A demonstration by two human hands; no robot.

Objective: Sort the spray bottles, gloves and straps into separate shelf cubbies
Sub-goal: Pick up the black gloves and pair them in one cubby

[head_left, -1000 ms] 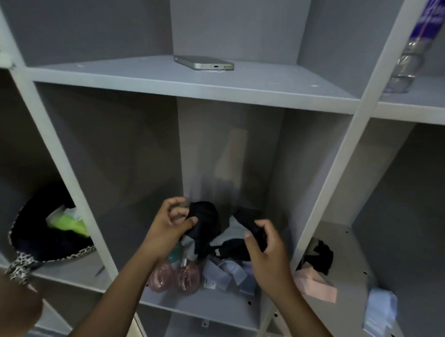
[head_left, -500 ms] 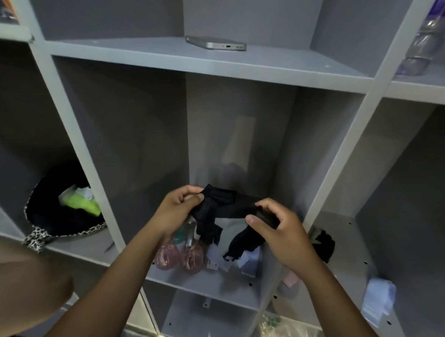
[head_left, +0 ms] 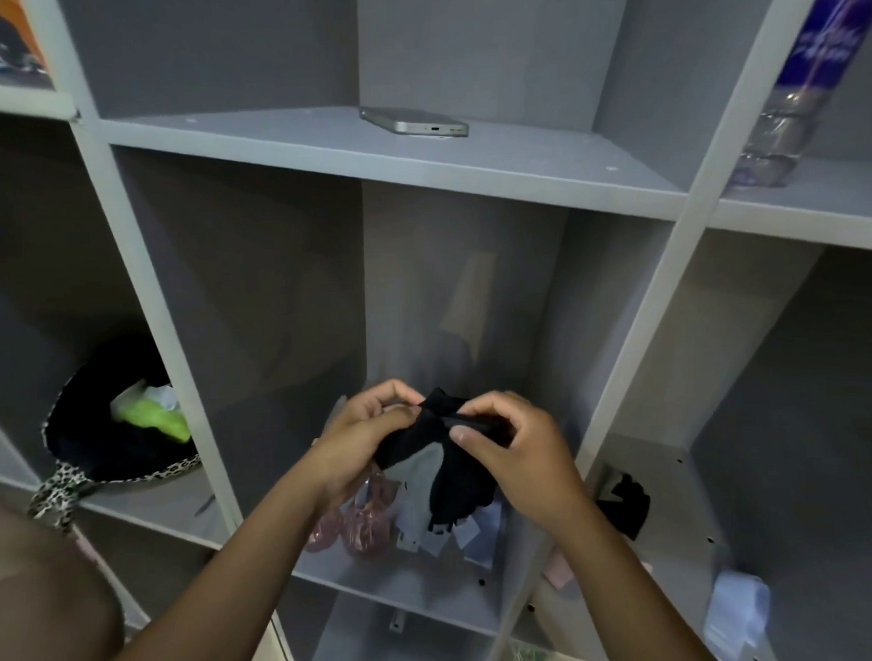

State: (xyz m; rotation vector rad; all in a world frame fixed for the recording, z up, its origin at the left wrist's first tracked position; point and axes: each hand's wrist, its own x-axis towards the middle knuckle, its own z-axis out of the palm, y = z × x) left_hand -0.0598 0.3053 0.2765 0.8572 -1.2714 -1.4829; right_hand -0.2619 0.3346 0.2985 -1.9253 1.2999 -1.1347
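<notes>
Right up close, both hands are on one thing: the left hand [head_left: 373, 431] pinches the top edge of a black glove [head_left: 448, 458] with curled fingers, and the right hand [head_left: 515, 448] has thumb and fingers closed round the same bunched edge from the other side. The glove hangs down from that shared grip, long axis roughly vertical, its dark fingers dangling just in front of the middle cubby's floor [head_left: 383, 574]. Beneath and behind it, pink spray bottles [head_left: 356, 523] sit on that floor, touching pale folded straps [head_left: 473, 536], so this cubby holds a mix. Off to the right, past the upright divider [head_left: 637, 343], another black glove [head_left: 625, 504] lies in the next cubby. By my reading, that's the target: it lies to the right of the grip, the right hand is nearer, and the dangling end would have to clear the divider's edge.
</notes>
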